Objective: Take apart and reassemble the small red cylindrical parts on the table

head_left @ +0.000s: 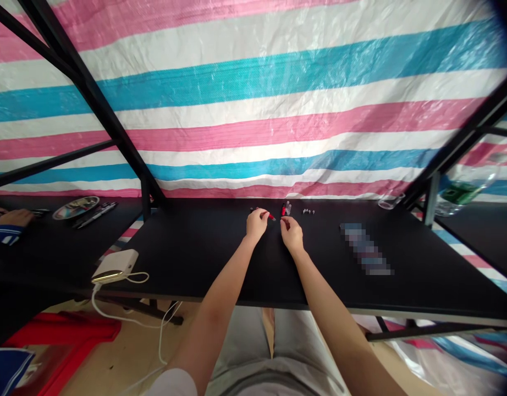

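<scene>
Both my arms reach forward over a black table (220, 258). My left hand (257, 223) is closed in a pinch round a thin red pen-like piece (271, 216) whose tip points right. My right hand (291, 231) is closed beside it, fingertips pinched at a small red bit that I cannot make out. Just beyond the hands lie a few small parts: a red and white piece (285, 208) standing near the back edge and a row of tiny dark bits (308, 211).
A white power bank (115, 266) with a cable sits at the table's left front corner. A clear cup (390, 201) stands far right. On the neighbouring left table are a metal dish (76, 207), pens (95, 214) and another person's hand (15, 218). Black frame struts rise both sides.
</scene>
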A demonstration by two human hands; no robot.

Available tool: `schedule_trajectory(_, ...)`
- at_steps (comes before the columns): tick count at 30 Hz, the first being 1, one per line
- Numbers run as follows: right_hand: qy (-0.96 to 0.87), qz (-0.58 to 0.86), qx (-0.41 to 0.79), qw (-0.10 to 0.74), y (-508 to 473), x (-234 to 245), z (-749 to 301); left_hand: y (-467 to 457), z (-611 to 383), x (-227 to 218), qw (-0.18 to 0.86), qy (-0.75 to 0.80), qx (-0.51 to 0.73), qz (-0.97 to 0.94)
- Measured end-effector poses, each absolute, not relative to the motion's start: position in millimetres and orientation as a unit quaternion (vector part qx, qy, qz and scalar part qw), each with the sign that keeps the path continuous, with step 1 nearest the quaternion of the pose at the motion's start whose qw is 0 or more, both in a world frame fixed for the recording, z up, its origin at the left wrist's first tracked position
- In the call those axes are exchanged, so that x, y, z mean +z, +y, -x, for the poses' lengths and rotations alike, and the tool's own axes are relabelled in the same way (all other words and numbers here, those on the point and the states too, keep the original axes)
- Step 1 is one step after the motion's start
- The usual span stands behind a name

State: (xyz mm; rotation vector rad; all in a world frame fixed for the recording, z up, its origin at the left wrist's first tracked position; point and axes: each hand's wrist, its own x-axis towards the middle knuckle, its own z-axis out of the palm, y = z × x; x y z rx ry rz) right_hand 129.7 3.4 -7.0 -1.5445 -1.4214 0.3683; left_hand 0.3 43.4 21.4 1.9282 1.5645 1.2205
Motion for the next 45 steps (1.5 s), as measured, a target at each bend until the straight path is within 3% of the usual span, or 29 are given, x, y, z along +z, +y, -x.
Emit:
schedule_trajectory(6,-0.633,0.575,0.171,0.490,5.4,-10.9,-126.9,29.0,-6.8,6.2,0.468,0.483,0.542,-0.503)
schedule_trajectory(14,-0.651,0.536,0.217,0.492,-3.6,-0.3,-123.8,12.7,-2.7,10.7,0.572,0.396,0.562,-0.448)
schedule_trajectory(27,-0.667,0.517,0.207,0.495,-6.3,0.3,-121.9,11.0,-3.2,7.9,0.583,0.399,0.566,-0.426)
schedule_trajectory(45,-0.676,0.524,0.078,0.511,1.8,-8.4,-125.8,12.5,-2.4,6.8,0.525,0.428,0.612,-0.408)
